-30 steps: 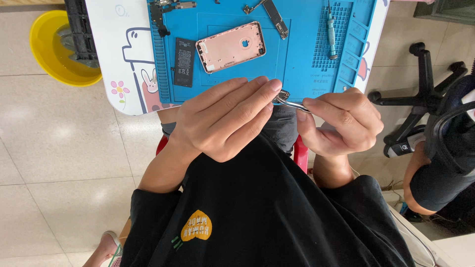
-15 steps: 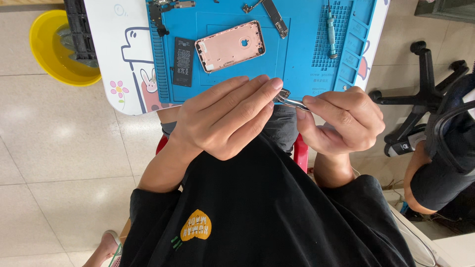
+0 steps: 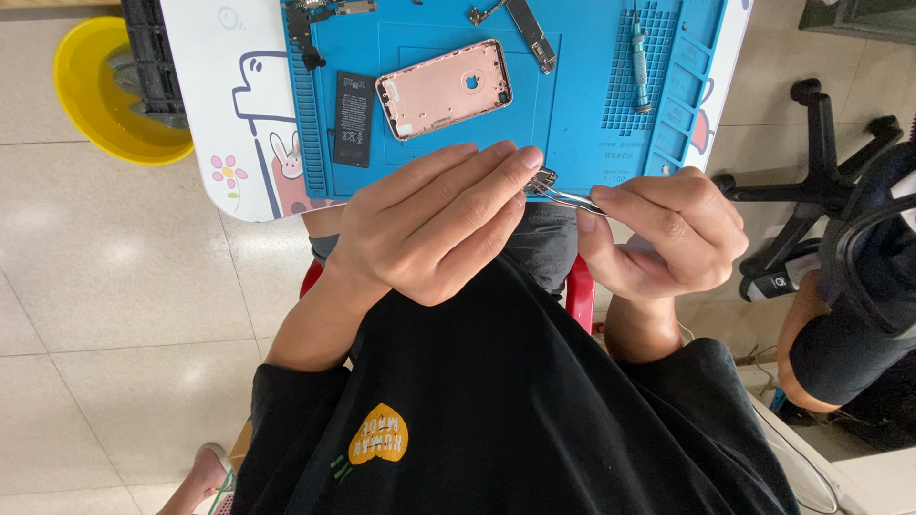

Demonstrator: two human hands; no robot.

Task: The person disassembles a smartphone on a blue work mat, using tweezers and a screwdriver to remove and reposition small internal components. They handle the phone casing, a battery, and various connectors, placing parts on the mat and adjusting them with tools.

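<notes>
Head view, straight down, close.

Tweezers [image 3: 571, 197] in my right hand [image 3: 663, 234] are bright polished metal; the tiny part [image 3: 544, 180] at their tips looks metallic too. Mat [image 3: 592, 143] is matt blue rubbery stuff, ribbed at the edges. Phone shell [image 3: 444, 89] is satin pink metal, battery [image 3: 353, 119] matt black.

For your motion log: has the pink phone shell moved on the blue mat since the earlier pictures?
No. The phone shell lies as before beside the battery on the mat.
</notes>
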